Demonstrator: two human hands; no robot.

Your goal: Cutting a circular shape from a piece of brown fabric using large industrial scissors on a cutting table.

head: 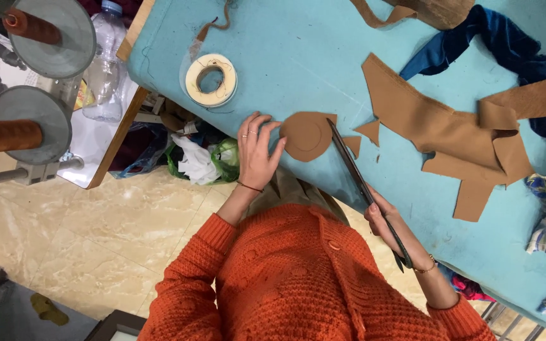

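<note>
**Trimming the brown disc**

The left hand [257,151] lay flat and unclenched, fingertips pinning the disc [306,136] on the blue table [298,57]; the right hand [387,221] gripped the scissors [364,189], blades at the disc's right edge; cutting well meant firm pinning, fingers clear, and short snips along the curve.

A table [323,57] with a light blue cover carries everything. On it lie a tape roll [211,79], a brown felt circle [306,136], brown felt scraps [456,136] and blue velvet cloth [500,41].
</note>
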